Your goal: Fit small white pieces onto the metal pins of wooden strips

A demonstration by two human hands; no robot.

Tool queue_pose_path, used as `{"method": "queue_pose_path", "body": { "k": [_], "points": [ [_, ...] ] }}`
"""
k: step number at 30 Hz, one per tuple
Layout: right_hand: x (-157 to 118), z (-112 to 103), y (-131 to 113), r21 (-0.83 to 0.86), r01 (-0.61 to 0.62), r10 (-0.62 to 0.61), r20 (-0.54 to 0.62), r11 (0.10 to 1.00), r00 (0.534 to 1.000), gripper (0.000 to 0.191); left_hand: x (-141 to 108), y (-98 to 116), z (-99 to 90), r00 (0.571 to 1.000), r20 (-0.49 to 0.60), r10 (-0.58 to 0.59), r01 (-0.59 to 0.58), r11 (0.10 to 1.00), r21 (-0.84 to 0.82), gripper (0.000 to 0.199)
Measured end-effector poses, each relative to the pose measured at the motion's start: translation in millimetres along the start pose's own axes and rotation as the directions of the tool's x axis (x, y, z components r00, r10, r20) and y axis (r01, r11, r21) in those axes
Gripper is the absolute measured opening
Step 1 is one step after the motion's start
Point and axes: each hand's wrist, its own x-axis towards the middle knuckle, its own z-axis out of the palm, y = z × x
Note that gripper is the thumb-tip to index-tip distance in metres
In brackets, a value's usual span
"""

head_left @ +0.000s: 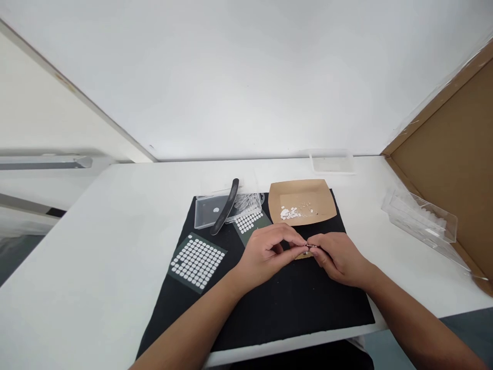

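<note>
Over the black mat (292, 303), my left hand (265, 254) and my right hand (341, 257) meet fingertip to fingertip. Both pinch a small, thin metallic item (311, 246) that is too small to name. Just under the fingertips lies a small tan piece (302, 255), mostly covered by the hands. Behind the hands stands a brown paper tray (275, 203) with small white pieces in it. A green sheet of white dots (248, 222) lies beyond my left hand, and a second dotted sheet (198, 262) is farther left.
A black curved tool (225, 208) leans across a clear plastic box (198, 213) at the mat's back left. Clear containers (421, 218) stand at the right beside a cardboard panel (454, 154). Another clear tray (333, 163) is against the back wall.
</note>
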Motion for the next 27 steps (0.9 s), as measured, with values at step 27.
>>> {"method": "queue_pose_path", "body": {
  "k": [27],
  "points": [
    [2.2,8.9,-5.3,-0.385,0.011,-0.074,-0.148,0.923,0.986,0.026,-0.1,-1.5,6.7,0.996,-0.045,-0.071,0.073,0.997,0.037,0.005]
  ]
}}
